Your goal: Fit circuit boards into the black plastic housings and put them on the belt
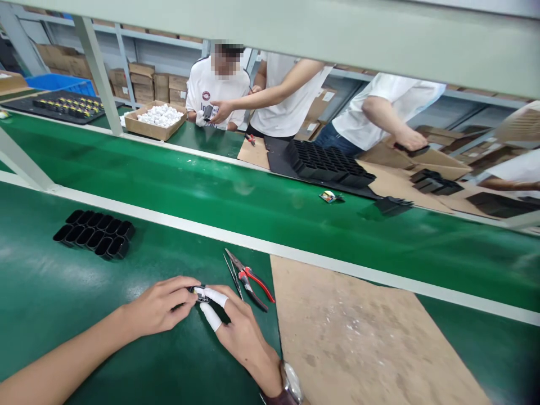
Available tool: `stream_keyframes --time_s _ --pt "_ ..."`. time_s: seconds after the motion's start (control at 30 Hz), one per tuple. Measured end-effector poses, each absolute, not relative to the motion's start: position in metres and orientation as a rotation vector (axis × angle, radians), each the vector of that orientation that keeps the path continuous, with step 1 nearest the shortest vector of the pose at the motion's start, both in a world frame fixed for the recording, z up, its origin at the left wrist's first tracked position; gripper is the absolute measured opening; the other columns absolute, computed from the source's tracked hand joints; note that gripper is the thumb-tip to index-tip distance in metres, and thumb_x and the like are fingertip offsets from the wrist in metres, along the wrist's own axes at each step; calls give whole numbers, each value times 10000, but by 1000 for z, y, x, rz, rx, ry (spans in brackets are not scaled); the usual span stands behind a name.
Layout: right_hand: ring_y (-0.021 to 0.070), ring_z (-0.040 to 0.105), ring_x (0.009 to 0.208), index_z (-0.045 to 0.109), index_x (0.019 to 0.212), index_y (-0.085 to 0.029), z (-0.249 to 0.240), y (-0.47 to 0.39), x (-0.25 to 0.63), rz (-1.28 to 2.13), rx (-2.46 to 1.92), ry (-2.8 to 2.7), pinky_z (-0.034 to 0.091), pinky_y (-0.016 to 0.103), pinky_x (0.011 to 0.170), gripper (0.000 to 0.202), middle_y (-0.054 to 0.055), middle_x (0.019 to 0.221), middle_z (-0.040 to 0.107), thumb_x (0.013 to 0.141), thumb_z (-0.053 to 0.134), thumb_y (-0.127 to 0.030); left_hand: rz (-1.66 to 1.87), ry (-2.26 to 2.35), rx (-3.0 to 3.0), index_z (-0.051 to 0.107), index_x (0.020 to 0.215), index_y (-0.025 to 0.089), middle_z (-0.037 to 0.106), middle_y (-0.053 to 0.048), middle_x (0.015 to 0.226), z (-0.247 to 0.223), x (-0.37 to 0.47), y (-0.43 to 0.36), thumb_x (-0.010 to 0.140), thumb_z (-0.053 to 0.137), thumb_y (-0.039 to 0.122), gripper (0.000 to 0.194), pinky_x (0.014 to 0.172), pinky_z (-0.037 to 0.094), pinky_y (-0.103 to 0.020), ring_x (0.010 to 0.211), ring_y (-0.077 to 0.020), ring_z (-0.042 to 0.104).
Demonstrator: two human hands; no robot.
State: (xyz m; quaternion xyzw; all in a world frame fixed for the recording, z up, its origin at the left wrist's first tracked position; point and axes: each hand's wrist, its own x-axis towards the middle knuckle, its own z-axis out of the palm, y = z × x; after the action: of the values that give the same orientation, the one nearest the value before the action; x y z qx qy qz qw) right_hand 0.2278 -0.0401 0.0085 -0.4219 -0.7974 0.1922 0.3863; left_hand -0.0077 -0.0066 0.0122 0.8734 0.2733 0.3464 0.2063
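Observation:
Between my two hands is a small black plastic housing (pixel 199 292) with something pale inside it; the fingers cover much of it. My left hand (pixel 162 306) pinches its left side with bare fingertips. White finger cots cover the thumb and index finger of my right hand (pixel 240 326), which grips the right side. A wristwatch is on my right wrist. Just beyond the right hand lie red-and-black long-nose pliers (pixel 248 279) and a pair of metal tweezers (pixel 233 273). Several open black cases (pixel 93 233) stand in rows on the green table to the left.
A stained cardboard sheet (pixel 358 332) lies to the right. Beyond a pale rail (pixel 189 225) runs a green belt (pixel 202 183) carrying a small circuit part (pixel 328 196) and black cases (pixel 393 206). Co-workers (pixel 278 95) stand across it; a grey beam (pixel 270 34) crosses overhead.

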Motion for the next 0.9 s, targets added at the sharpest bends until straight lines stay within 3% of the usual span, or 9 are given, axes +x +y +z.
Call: stream_keyframes --time_s 0.17,0.37,0.6,0.9 --pt "272 753 1093 561 1402 -171 3 -47 229 222 -1077 -2171 669 401 884 360 154 1308 699 1043 541 -140 975 738 2441 658 1083 176 705 -128 1283 12 -8 -7 1037 584 101 116 914 612 -296 1070 -208 743" --pt "249 737 1113 578 1383 -222 9 -46 227 444 -1156 -2110 652 396 929 325 115 1283 702 1061 542 -196 946 746 2427 652 1065 183 704 -120 1281 11 -8 -6 1042 572 103 116 899 601 -294 1050 -204 740" --pt "247 680 1187 512 1471 -227 13 -46 224 458 -1129 -2177 617 414 997 402 126 1347 638 1070 528 -214 931 749 2434 650 1068 181 698 -128 1272 11 -9 -6 1046 563 115 112 882 590 -295 1036 -210 735" --pt "259 686 1093 525 1452 -255 21 -39 220 537 -1177 -2241 629 451 915 388 118 1266 625 1069 499 -202 947 722 2447 645 1047 176 694 -132 1264 12 -10 -6 1050 548 103 121 877 591 -294 1049 -216 733"
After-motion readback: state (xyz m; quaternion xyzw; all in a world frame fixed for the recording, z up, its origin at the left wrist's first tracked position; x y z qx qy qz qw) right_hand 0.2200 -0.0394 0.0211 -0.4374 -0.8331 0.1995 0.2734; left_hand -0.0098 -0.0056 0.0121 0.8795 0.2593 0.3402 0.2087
